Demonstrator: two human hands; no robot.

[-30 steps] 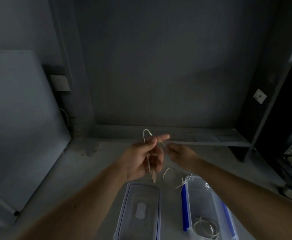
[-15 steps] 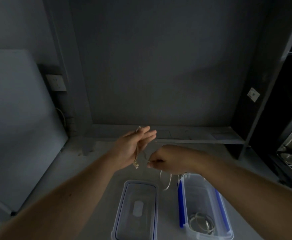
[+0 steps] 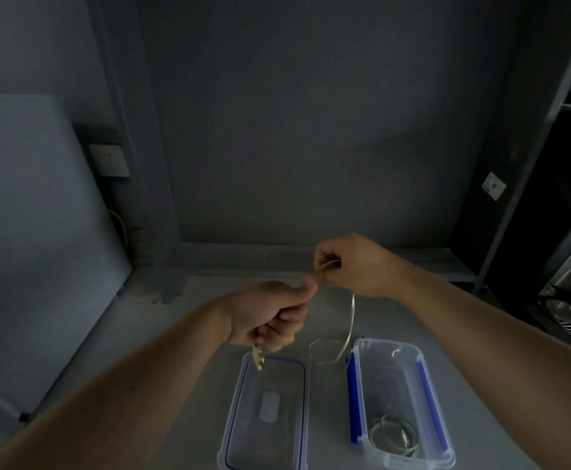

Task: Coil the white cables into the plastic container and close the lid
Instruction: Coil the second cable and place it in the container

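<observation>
Below the hands, on the grey counter point(image 3: 311, 435), the box point(image 3: 402, 446) stands open under the right forearm, with one cable already coiled point(image 3: 394, 439) at its near end, and the lid point(image 3: 266, 410) lies flat just beside it, under the left wrist. The risks, as I judge them: the slack of the cable point(image 3: 348, 329) hangs from the right hand and loops on the counter just outside the box's far corner, so a quick pull could drag that loop against the rim and shift the light box, or snag it on the blue clip point(image 3: 353, 401). The cable looks thin and springy, so a loose grip would let the wound turns pop open. The plug point(image 3: 258, 359) dangling under the left hand could also catch in the next turn.

The left hand point(image 3: 270, 315) is closed in a fist on the cable, thumb pressed forward, the plug end hanging out below it over the lid's far edge. The right hand point(image 3: 355, 266), just beyond and above it, is curled narrow, pinching the cable between thumb and fingers; a short taut stretch runs between the two hands
</observation>
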